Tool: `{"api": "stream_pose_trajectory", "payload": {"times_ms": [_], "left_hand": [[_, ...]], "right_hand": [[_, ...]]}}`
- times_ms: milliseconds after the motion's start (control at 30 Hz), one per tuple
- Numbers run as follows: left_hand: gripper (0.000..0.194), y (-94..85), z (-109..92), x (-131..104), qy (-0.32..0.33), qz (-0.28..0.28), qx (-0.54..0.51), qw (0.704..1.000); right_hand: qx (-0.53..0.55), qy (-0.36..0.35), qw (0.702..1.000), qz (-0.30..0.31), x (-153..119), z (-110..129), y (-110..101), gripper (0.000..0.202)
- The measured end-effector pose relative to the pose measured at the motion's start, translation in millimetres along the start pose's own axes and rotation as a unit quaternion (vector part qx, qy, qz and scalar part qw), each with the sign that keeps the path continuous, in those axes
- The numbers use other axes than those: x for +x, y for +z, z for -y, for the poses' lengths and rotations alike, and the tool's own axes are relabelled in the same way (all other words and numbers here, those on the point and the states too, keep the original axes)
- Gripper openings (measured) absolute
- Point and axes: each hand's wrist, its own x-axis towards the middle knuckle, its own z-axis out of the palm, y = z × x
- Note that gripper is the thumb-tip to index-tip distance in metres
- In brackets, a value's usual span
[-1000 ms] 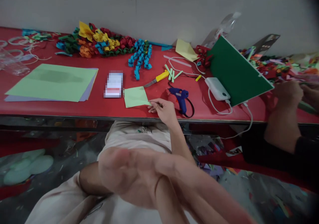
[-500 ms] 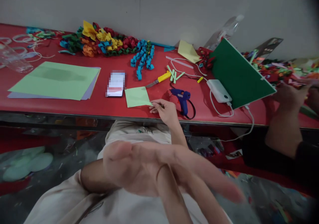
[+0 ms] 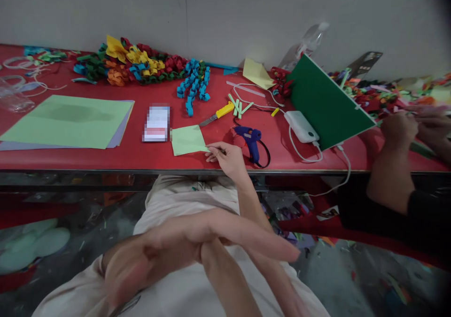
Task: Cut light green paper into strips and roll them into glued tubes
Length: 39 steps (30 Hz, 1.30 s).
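A small green paper (image 3: 188,140) lies on the red table (image 3: 105,159) near its front edge, just beside the phone (image 3: 157,123). The right hand (image 3: 225,157) pinches its lower right corner between thumb and fingertips, the same grip as half a second ago. The left hand (image 3: 169,246), blurred close to the camera above the lap, is unclenched with fingers stretched; it has turned and dropped toward the left since then. The view has swung a little, so everything on the table sits further left in it.

The blade of the yellow knife (image 3: 216,115) points at the paper's upper right corner; whether they touch, I cannot tell. To the right lies the blue glue gun (image 3: 250,141), its marking too small to read. The phone's screen is pixelated. A dark card (image 3: 364,65) against the wall bears pale, illegible marks.
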Motion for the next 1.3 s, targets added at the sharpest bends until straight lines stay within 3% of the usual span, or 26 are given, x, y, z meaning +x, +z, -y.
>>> {"api": "stream_pose_trajectory", "payload": {"times_ms": [133,267,300,367,433,500,567,667,900,967,1033,1100,1167,1200,1233,1300], "left_hand": [[0.076,1.8,-1,-7,0.066,-0.010,0.147,0.987],[0.061,7.1,11,-9,0.157,-0.074,0.310,0.935],[0.053,3.8,14,-8,0.184,-0.113,0.356,0.909],[0.038,-14.1,18,-3,0.216,-0.221,0.465,0.830],[0.029,-46.3,22,3,0.197,-0.336,0.592,0.705],[0.031,-84.9,28,10,0.112,-0.370,0.692,0.610],[0.036,-118.1,35,14,0.039,-0.358,0.741,0.566],[0.024,-142.2,46,14,0.004,-0.365,0.729,0.580],[0.028,-143.7,41,6,0.034,-0.353,0.648,0.675],[0.028,-147.9,37,4,0.024,-0.369,0.631,0.682],[0.024,-147.6,34,3,0.032,-0.404,0.636,0.656],[0.019,-135.8,29,3,0.082,-0.435,0.676,0.589],[0.016,-109.4,21,4,0.158,-0.414,0.731,0.520],[0.022,-91.7,16,6,0.186,-0.363,0.749,0.523],[0.028,-72.3,9,8,0.206,-0.290,0.760,0.544],[0.027,-33.6,-4,13,0.205,-0.134,0.753,0.610]], "right_hand": [[0.003,0.000,1.000,0.002,1,0,0,0.033],[0.009,0.000,1.000,0.001,0,0,0,0.030],[0.009,-0.002,1.000,0.002,-1,1,0,0.030],[0.007,-0.010,1.000,0.008,-2,2,-1,0.028],[0.007,-0.019,1.000,0.020,-3,2,-2,0.027],[0.006,-0.024,0.999,0.027,-3,3,-3,0.026],[0.006,-0.026,0.999,0.025,-4,5,-4,0.025],[0.010,-0.029,0.999,0.026,-6,8,-5,0.023],[-0.009,-0.032,0.999,0.034,-10,12,-6,0.024],[0.005,-0.037,0.999,0.040,-8,10,-6,0.026],[0.028,-0.036,0.998,0.037,-5,7,-7,0.028],[0.045,-0.031,0.998,0.021,-3,6,-7,0.030],[0.049,-0.029,0.998,0.006,-3,6,-9,0.030],[0.047,-0.027,0.999,0.000,-3,7,-9,0.029],[0.043,-0.024,0.999,-0.002,-3,8,-10,0.027],[0.034,-0.020,0.999,-0.003,-4,10,-10,0.026]]}}
